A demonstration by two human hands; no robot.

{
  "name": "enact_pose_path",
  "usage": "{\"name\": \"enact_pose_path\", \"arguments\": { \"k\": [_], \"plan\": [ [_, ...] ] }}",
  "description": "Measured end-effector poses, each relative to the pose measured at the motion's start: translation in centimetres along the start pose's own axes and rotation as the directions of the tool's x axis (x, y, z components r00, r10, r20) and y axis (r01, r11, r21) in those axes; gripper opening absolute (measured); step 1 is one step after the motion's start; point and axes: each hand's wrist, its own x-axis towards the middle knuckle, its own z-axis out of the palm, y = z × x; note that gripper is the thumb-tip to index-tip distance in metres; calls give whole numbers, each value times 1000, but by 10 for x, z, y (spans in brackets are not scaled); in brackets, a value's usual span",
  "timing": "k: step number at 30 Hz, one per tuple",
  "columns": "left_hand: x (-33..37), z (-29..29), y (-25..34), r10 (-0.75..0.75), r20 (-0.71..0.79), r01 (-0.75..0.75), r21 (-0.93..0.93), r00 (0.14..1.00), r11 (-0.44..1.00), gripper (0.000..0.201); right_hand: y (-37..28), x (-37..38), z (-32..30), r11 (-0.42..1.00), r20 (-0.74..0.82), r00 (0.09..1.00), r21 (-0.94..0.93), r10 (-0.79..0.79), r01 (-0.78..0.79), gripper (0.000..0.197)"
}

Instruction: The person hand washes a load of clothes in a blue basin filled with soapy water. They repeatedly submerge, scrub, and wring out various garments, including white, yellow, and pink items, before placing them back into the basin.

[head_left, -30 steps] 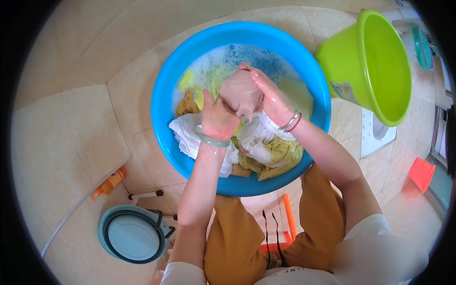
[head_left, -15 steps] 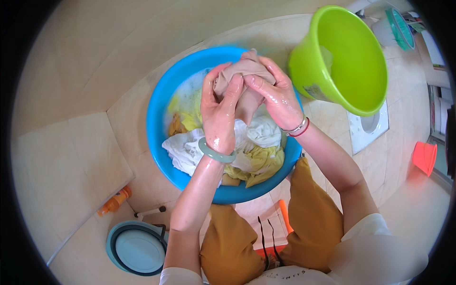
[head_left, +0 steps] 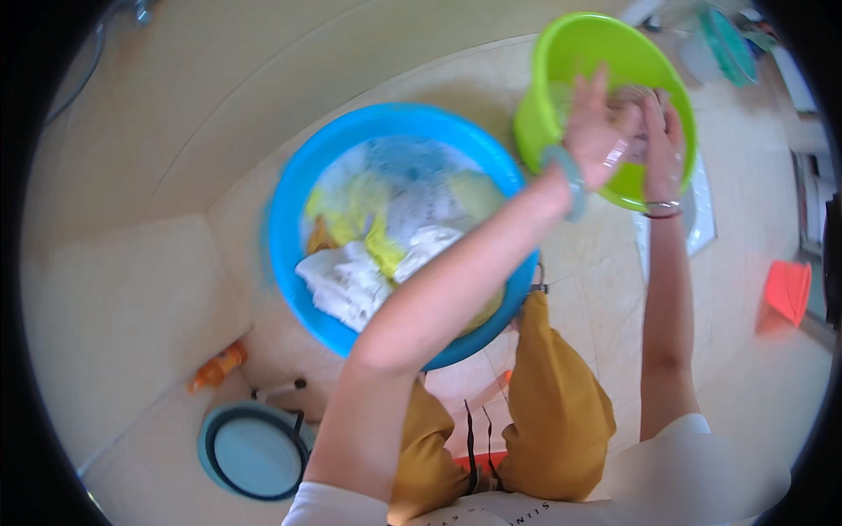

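Both wet hands reach over the green bucket (head_left: pixel 537 131) at the upper right. A pinkish-beige cloth (head_left: pixel 635 98) is at the bucket's mouth, between and behind my fingers, partly hidden and blurred. My left hand (head_left: pixel 598 140), with a pale green bangle on its wrist, has its fingers spread beside the cloth. My right hand (head_left: pixel 664 158) presses its fingers round the cloth's right side. Below my left forearm stands the blue basin (head_left: pixel 294 289) with sudsy water. White garments (head_left: pixel 346 282) and yellow garments (head_left: pixel 360 210) lie soaking in it.
A white squat toilet (head_left: pixel 699 219) is set in the floor behind the bucket. A coral-red container (head_left: pixel 787 291) is at the far right. At the lower left are a grey-blue folding basin (head_left: pixel 256 451) and an orange bottle (head_left: pixel 219 366). A wall (head_left: pixel 246 96) curves behind the blue basin.
Both hands have swung right from above the blue basin to the green bucket, carrying the pinkish-beige cloth. My left hand's fingers have spread from around the cloth.
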Motion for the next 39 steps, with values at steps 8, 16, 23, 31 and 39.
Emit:
{"name": "enact_pose_path", "arguments": {
  "k": [8,16,23,31,39],
  "plan": [
    [-32,-46,7,39,85,-73,436,996,897,28,-3,-19,-12,580,268,958,-766,-103,276,24],
    [-18,-166,11,161,228,-235,348,960,908,21,-36,-94,90,877,439,794,-27,-421,480,11],
    [-137,-327,-79,-190,-84,155,904,978,398,34,45,-177,183,883,874,425,11,-237,470,27],
    [-228,-365,-125,-257,-550,602,770,794,212,47,86,-228,216,805,980,169,-181,102,564,27],
    [-251,-361,-54,-373,-472,601,665,798,444,33,88,-252,191,769,985,162,-145,54,622,14]
  ]
}}
